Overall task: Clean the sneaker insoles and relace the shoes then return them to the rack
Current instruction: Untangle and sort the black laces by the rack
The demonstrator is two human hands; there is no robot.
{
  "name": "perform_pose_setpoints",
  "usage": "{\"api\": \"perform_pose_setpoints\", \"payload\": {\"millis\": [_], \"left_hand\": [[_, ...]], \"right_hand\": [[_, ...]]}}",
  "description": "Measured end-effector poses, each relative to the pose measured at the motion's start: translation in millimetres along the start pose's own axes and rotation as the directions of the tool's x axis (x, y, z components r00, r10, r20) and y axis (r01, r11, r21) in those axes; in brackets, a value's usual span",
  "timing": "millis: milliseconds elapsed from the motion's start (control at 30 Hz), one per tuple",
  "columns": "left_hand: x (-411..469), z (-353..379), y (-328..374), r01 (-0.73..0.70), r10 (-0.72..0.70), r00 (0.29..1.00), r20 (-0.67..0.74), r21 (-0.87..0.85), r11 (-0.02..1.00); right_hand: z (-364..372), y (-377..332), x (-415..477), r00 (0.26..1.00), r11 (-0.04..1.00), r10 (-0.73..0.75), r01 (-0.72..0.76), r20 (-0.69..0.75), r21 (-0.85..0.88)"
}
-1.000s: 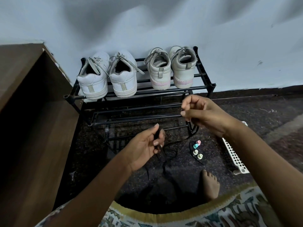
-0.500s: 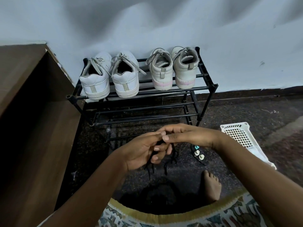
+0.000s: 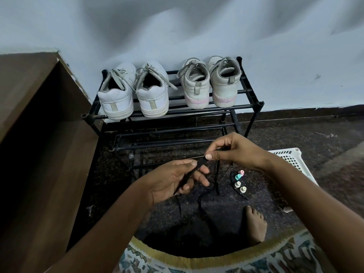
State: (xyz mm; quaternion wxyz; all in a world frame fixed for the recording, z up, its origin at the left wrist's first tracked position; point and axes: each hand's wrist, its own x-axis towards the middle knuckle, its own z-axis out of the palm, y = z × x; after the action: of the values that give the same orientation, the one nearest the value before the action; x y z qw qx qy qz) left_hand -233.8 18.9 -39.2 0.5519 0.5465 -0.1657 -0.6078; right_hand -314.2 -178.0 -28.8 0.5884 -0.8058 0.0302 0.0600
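A black shoelace [image 3: 192, 173] runs between both hands in front of the rack. My left hand [image 3: 173, 181] holds its lower part across the fingers, and the lace's loose ends hang down to the floor. My right hand [image 3: 230, 150] pinches the upper part between thumb and forefinger. Two pairs of laced sneakers stand heels-out on the top tier of the black metal rack [image 3: 254, 104]: a white pair [image 3: 134, 93] at the left and a grey pair with pink soles [image 3: 210, 83] at the right.
A brown wooden cabinet [image 3: 39, 154] stands against the rack's left side. A white perforated basket [image 3: 293, 160] lies on the dark floor at the right. Several small coloured bottles [image 3: 239, 181] sit on a dark piece near my bare foot [image 3: 254, 223].
My right hand came down from its raised position to meet the left, then drew up and to the right along the lace. The left hand has kept hold of the lace.
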Motion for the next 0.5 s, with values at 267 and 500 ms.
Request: {"api": "perform_pose_setpoints", "payload": {"millis": [267,500], "left_hand": [[3.6,-3.3,-1.8,0.038,-0.039,0.997,-0.061,-0.024,0.999],[5.3,-14.8,-2.5,-0.013,0.018,0.991,-0.131,0.043,0.999]], "right_hand": [[-10.9,7.1,-1.1,0.994,0.999,0.018,-0.021,-0.104,-0.026],[-18.7,13.1,-1.7,0.981,0.993,0.025,-0.046,-0.192,-0.109]]}}
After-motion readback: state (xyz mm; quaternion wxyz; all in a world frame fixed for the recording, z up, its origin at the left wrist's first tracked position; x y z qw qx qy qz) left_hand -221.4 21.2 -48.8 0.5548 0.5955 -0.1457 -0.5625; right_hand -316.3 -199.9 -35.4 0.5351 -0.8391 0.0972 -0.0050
